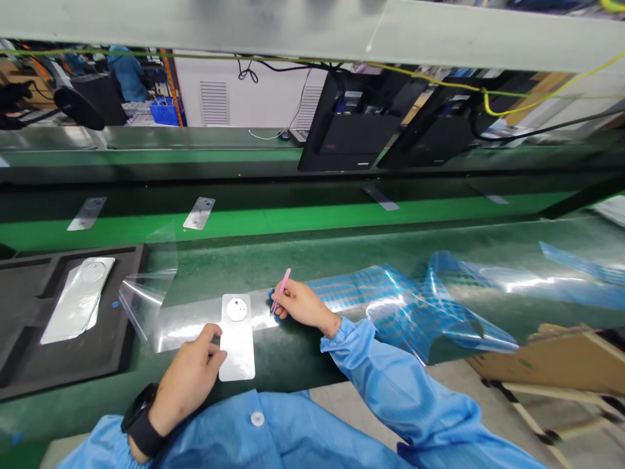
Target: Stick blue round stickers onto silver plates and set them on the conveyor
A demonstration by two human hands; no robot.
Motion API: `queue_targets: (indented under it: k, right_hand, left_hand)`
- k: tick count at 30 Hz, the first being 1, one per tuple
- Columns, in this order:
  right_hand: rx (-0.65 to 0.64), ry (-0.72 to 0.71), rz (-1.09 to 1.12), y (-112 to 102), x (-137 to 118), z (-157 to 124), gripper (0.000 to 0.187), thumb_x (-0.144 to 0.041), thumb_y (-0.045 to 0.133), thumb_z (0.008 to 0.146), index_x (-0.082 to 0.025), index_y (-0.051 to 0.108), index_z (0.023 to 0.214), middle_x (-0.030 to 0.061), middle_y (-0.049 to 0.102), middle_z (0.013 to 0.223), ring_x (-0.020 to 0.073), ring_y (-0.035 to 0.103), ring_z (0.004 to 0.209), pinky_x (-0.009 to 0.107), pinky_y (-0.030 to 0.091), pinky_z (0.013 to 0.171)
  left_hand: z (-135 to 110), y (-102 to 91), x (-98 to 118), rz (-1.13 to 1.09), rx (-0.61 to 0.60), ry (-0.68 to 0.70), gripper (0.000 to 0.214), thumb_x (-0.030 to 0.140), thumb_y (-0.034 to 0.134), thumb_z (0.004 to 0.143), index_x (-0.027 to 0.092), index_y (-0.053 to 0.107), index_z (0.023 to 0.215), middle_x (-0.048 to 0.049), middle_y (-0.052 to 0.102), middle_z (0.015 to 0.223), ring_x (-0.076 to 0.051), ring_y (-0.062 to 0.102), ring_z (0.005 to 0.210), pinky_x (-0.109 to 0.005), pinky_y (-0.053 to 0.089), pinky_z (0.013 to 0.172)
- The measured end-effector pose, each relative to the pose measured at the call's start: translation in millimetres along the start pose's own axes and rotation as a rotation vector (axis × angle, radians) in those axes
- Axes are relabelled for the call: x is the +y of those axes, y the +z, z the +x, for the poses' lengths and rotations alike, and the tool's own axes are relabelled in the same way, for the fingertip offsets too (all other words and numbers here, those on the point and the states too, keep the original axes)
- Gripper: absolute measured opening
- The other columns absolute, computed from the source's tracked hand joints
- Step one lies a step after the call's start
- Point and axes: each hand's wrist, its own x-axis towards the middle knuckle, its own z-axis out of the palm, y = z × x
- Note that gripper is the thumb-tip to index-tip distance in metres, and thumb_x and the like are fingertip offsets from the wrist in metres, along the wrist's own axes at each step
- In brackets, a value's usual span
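A silvery-white phone back cover (pixel 237 352) with a round camera area lies flat on the green bench in front of me. My left hand (pixel 195 365) has its fingers curled at the cover's left edge, thumb and index touching it. In my right hand (pixel 297 303) is a pair of pink tweezers (pixel 283 286), dark tips pointing down. Those tips are just right of the cover, beside a sheet of blue dotted film (pixel 342 290). Clear film (pixel 188 319) stretches left behind the cover. What the tweezer tips pinch, if anything, is too small to make out.
At left, a black foam tray (pixel 117 352) bears several stacked covers (pixel 81 299). More covers, such as one panel (pixel 200 213), lie on the green belt (pixel 273 219) beyond. Black monitors (pixel 351 124) stand behind it. Crumpled blue film (pixel 439 312) and a cardboard box (pixel 561 365) are at right.
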Motion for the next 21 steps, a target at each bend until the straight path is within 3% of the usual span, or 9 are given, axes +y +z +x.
queue_targets:
  k: [5, 8, 11, 14, 17, 21]
  right_hand:
    - [-0.035, 0.010, -0.034, 0, -4, 0, 0.011, -0.012, 0.058, 0.085, -0.016, 0.054, 0.075, -0.0012, 0.065, 0.058, 0.0108, 0.063, 0.050, 0.020, 0.052, 0.049]
    - [-0.044, 0.026, -0.017, 1, -5, 0, 0.013, -0.012, 0.058, 0.084, -0.015, 0.055, 0.072, -0.0017, 0.064, 0.056, 0.0095, 0.061, 0.048, 0.018, 0.051, 0.049]
    - [-0.058, 0.038, 0.074, -2, -2, 0, 0.015, -0.016, 0.060, 0.083, -0.015, 0.055, 0.069, -0.0017, 0.063, 0.054, 0.0086, 0.060, 0.046, 0.018, 0.050, 0.049]
    - [-0.095, 0.035, 0.188, -6, 0, 0, 0.020, -0.025, 0.066, 0.081, -0.015, 0.053, 0.068, -0.0010, 0.062, 0.053, 0.0094, 0.060, 0.046, 0.019, 0.050, 0.048]
    - [-0.101, -0.006, 0.222, -3, -8, 2, 0.022, -0.029, 0.066, 0.081, -0.016, 0.053, 0.071, -0.0012, 0.062, 0.054, 0.0099, 0.060, 0.046, 0.019, 0.050, 0.047]
    - [-0.046, -0.046, 0.116, 15, -28, 11, 0.017, -0.020, 0.059, 0.087, -0.016, 0.052, 0.073, -0.0022, 0.061, 0.053, 0.0096, 0.060, 0.046, 0.018, 0.049, 0.046]
  left_hand:
    - [2, -8.2, 16, 0.306, 0.003, -0.011, 0.027, 0.022, 0.044, 0.087, 0.024, 0.050, 0.113, -0.0007, 0.071, 0.074, -0.024, 0.067, 0.076, -0.033, 0.043, 0.070]
    - [18, -8.5, 16, 0.316, 0.128, 0.130, 0.020, 0.022, 0.044, 0.088, 0.022, 0.055, 0.105, -0.0045, 0.072, 0.086, -0.023, 0.068, 0.085, -0.034, 0.048, 0.075]
    - [43, -4.7, 7, 0.324, 0.290, 0.393, 0.014, 0.022, 0.053, 0.084, 0.020, 0.060, 0.097, -0.0082, 0.070, 0.101, -0.024, 0.064, 0.100, -0.038, 0.050, 0.089]
    - [67, 2.2, -7, 0.386, 0.354, 0.589, 0.024, 0.024, 0.070, 0.074, 0.019, 0.063, 0.096, -0.0102, 0.068, 0.111, -0.030, 0.057, 0.116, -0.047, 0.048, 0.099]
    - [78, 9.4, -22, 0.450, 0.349, 0.652, 0.035, 0.030, 0.079, 0.067, 0.019, 0.064, 0.098, -0.0116, 0.067, 0.117, -0.035, 0.053, 0.122, -0.054, 0.048, 0.099]
    - [77, 14.6, -31, 0.476, 0.347, 0.671, 0.034, 0.034, 0.078, 0.070, 0.019, 0.065, 0.099, -0.0121, 0.067, 0.118, -0.036, 0.052, 0.123, -0.056, 0.047, 0.099]
